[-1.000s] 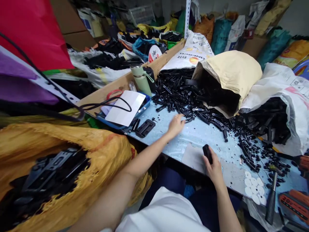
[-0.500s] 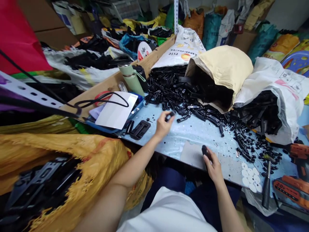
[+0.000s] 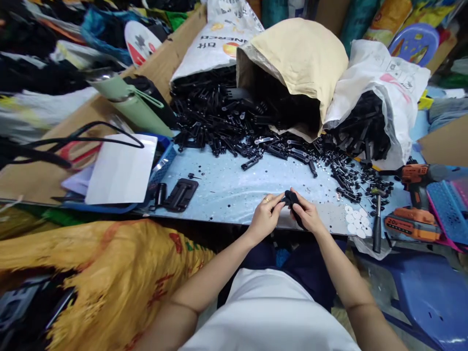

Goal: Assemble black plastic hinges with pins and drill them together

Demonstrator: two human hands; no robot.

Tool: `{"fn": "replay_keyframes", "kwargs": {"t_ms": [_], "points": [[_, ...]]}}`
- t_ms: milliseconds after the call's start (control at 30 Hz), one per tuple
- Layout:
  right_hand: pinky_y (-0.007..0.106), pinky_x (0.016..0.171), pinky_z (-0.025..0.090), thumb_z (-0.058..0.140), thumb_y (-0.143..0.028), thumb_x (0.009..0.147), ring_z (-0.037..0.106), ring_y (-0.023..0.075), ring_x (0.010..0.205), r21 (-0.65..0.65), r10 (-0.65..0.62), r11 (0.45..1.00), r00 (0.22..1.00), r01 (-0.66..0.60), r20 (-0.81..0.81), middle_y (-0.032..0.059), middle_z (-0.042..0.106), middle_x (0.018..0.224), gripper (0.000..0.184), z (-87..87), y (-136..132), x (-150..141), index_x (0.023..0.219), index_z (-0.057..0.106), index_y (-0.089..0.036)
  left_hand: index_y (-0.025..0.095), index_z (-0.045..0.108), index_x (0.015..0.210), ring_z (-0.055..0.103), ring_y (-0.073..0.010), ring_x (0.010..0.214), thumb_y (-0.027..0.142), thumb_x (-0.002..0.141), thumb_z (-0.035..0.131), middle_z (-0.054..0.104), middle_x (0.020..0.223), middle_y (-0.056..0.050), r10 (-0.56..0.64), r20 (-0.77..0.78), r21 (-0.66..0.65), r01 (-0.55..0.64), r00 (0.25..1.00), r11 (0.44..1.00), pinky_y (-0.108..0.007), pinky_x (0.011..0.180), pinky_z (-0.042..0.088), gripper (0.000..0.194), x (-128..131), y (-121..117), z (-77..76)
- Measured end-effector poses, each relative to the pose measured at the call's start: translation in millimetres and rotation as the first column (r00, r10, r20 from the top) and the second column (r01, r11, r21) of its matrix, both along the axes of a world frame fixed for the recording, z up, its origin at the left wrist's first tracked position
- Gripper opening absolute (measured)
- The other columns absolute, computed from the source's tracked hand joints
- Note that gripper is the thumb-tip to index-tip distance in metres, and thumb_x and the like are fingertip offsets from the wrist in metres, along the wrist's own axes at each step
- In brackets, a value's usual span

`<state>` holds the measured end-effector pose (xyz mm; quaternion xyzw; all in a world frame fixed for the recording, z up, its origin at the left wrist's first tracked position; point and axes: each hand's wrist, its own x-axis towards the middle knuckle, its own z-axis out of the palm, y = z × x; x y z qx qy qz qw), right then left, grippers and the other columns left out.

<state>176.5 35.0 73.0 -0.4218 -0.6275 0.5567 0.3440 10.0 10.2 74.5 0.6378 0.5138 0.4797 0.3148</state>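
Note:
My left hand and my right hand meet above the front edge of the blue worktable. Between them is a black plastic part, pinched by the left fingers at its upper end. The right fingers are closed round its longer body, which slants down over a grey pad. Whether it is one piece or two joined pieces I cannot tell. A heap of black hinged plastic parts spreads across the back of the table. A larger flat black part lies to the left.
White round discs, a hammer and an orange cordless drill lie at right. Open sacks, including a cream one, stand behind. A blue basket and green flask are at left; a yellow sack stands below.
My left hand has come right and down from mid-table to meet my right hand, bringing its black piece against the other. The view has swung rightward and down.

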Motion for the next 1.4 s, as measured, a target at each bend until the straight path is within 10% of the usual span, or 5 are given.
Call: {"fn": "replay_keyframes", "kwargs": {"t_ms": [333,600,800,967,1400], "points": [[0.025,0.051,0.050,0.038,-0.045,0.090,0.049,0.0077,0.050,0.410,-0.139,0.909,0.983,0.080,0.118,0.0074,0.059,0.096,0.052,9.5,-15,-11,0.138,0.036,-0.025,0.016,0.059,0.114,0.057,-0.0128,0.078,0.022,0.092,0.039,0.060,0.087,-0.007,0.336,0.062,0.345,-0.335,0.940,0.876,-0.026,0.070,0.049,0.030,36,-7,14.6],[0.028,0.069,0.052,0.031,-0.044,0.093,0.059,0.0130,0.073,0.503,-0.129,0.864,0.954,-0.025,0.271,0.0076,0.060,0.104,0.053,-11.1,-15,-3,0.142,0.027,-0.024,0.017,0.060,0.109,0.058,-0.0122,0.070,0.030,0.092,0.037,0.061,0.088,-0.006,0.121,-0.020,0.221,-0.114,0.992,0.968,-0.027,0.065,0.051,0.031,24,2,-5.9],[0.034,0.083,0.047,0.040,-0.036,0.091,0.054,0.0194,0.104,0.406,-0.245,0.893,0.548,-0.192,0.800,0.0073,0.058,0.117,0.039,6.4,66,64,0.128,0.049,-0.026,0.020,0.046,0.127,0.053,-0.0260,0.109,0.018,0.083,0.044,0.054,0.118,-0.013,0.029,-0.410,-0.037,-0.048,0.912,0.998,-0.046,0.090,0.045,0.044,23,-7,-39.6],[0.036,0.085,0.040,0.037,-0.006,0.086,0.044,0.0218,0.107,0.477,-0.468,0.878,0.125,-0.051,0.875,0.0198,0.053,0.118,0.032,44.3,161,151,0.105,0.061,-0.006,0.025,0.055,0.116,0.048,-0.0263,0.116,0.003,0.077,0.042,0.061,0.113,-0.008,-0.432,-0.751,-0.200,0.450,0.499,0.870,-0.061,0.103,0.021,0.047,25,10,-15.4],[0.042,0.085,0.037,0.041,-0.007,0.080,0.046,0.0249,0.105,0.414,-0.425,0.807,0.074,-0.420,0.902,0.0169,0.059,0.109,0.024,71.9,192,212,0.077,0.064,-0.014,0.015,0.052,0.119,0.059,-0.0209,0.086,0.002,0.082,0.038,0.065,0.087,-0.010,-0.335,-0.880,-0.251,0.271,0.337,0.929,-0.038,0.082,0.040,0.042,15,8,-4.0]]}}
